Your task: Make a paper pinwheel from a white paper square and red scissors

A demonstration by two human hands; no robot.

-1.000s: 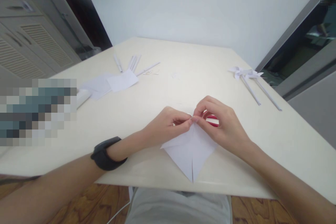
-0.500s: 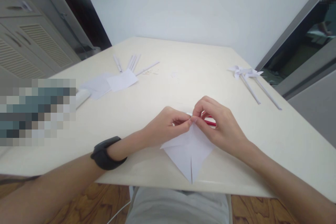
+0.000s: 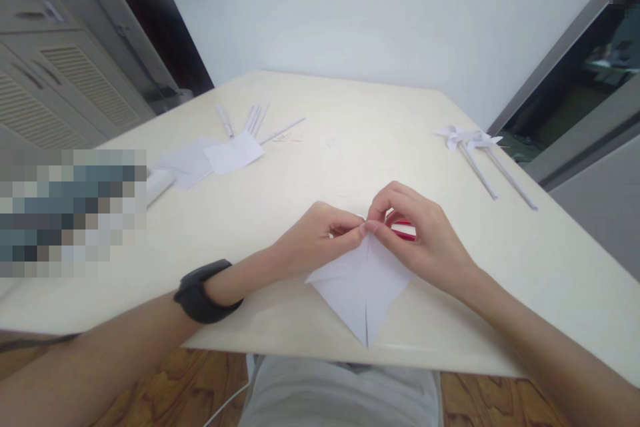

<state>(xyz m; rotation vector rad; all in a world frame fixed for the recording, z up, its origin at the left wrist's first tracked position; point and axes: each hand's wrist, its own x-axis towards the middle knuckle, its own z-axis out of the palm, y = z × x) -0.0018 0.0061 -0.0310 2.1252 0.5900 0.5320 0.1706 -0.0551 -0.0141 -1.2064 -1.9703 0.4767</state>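
A white sheet of paper [image 3: 363, 287], folded so its point faces me, lies near the front edge of the cream table [image 3: 300, 187]. My left hand [image 3: 315, 240] and my right hand [image 3: 425, 240] meet above its far end, fingertips pinching the paper's upper flaps together at the centre. A red object [image 3: 406, 230] lies on the table under my right hand, mostly hidden by the fingers. A black band sits on my left wrist.
Two finished white paper pinwheels on sticks [image 3: 475, 147] lie at the right. Square paper sheets [image 3: 220, 155] and several rolled paper sticks [image 3: 253, 120] lie at the left back. A white tube [image 3: 157, 185] lies at the far left. A cabinet [image 3: 55, 73] stands left.
Almost nothing: both hands stay pinched at the same spot on the paper, with only slight finger shifts.
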